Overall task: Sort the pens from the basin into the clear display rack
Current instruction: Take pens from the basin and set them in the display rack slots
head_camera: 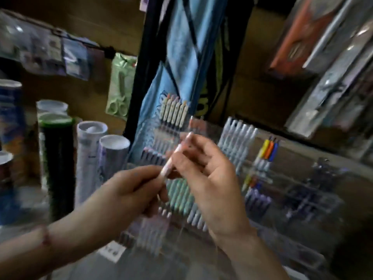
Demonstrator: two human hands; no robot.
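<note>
Both hands pinch one pale pen: left hand low, right hand mid-barrel. Light, stiff, likely slick; grip mid-barrel for slotting into clear display rack.

You are standing in a stationery shop. In front of you, a clear plastic display rack on the grey worktop holds row upon row of matching white-barrelled pens, with yellow, orange and blue markers slotted toward its right side. Near the worktop's left edge stand tall capped cardboard tubes. Behind them, a green retail pack of scissors and small clear packets hang from a dark rail. A long blue-and-black bag hangs upright, and film-wrapped boxes are stacked at the right.
</note>
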